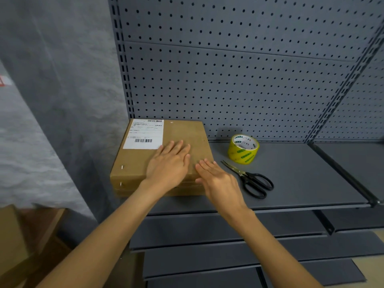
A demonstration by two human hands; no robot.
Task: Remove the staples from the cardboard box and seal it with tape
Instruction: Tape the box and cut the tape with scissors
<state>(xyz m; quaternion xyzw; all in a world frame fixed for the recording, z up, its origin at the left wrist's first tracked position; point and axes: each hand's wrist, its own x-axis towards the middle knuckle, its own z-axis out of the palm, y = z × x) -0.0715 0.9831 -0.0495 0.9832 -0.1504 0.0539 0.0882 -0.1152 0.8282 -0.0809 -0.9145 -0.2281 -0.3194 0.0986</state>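
**A:** Layout?

**B:** Grey pegboard back panel (239, 69) fills 12 o'clock. Grey metal shelf (301, 175) runs below it, centre to 3 o'clock. More grey shelf panels (228, 246) stacked lower, around 6 o'clock. Grey textured wall (52, 90) at 9 o'clock.

**A:** Box?

**B:** Flat cardboard box (141, 163) lies on the shelf's left end, back edge against the pegboard. Flaps down. White shipping label (143, 134) with barcodes on its top, at the box's 11 o'clock corner.

**A:** Hands?

**B:** Left hand (168, 165) is flat, palm down on the box top, fingers spread and extended, gripping nothing. Right hand (218, 181) is also flat with fingers straight, holding nothing, over the box's 4 o'clock corner. Can't tell if it's touching the cardboard.

**A:** Tools?

**B:** Black-handled scissors (249, 179) lie on the shelf just beside the right hand, at its 3 o'clock, blades closed, tips pointing toward 11. Yellow tape roll (243, 149) stands behind them at their 12 o'clock, near the box, not touching it.

**A:** Staples?

**B:** Two visible at the box's 8 o'clock corner: staple (122, 167) on the top face, second staple (121, 184) on the front edge below it.
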